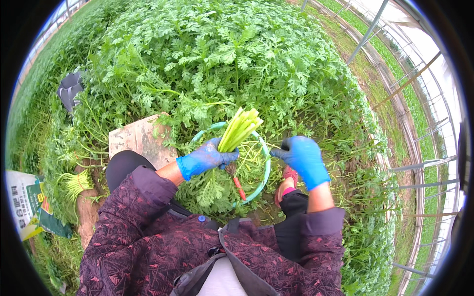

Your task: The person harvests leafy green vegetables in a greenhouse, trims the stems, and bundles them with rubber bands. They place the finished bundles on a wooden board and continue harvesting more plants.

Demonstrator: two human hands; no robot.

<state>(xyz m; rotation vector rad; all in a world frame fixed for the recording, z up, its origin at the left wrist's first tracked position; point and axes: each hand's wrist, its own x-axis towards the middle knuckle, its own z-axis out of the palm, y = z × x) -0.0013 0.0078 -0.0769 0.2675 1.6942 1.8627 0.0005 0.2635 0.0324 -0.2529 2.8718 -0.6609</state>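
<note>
My left hand (209, 155), in a blue glove, grips a bunch of leafy greens (239, 129), which look like crown daisy. The pale cut stem ends point away from me and the leaves hang towards my lap. To its right, my right hand (301, 157), also blue-gloved, is raised with curled fingers; whether a thin stem is pinched at its fingertips is unclear. Below both hands stands a round container with a teal rim (267, 170), holding loose stems and leaves (251, 157). A tool with a red handle (240, 188) lies in it; its working end is partly hidden.
Dense growing greens (237, 55) fill the ground ahead. A worn board (142, 137) lies left of the container. Further left are a tied bunch (78, 183) and a printed sack (31, 207). A dark grey bag (70, 90) sits among plants. Metal greenhouse poles (368, 31) line the right.
</note>
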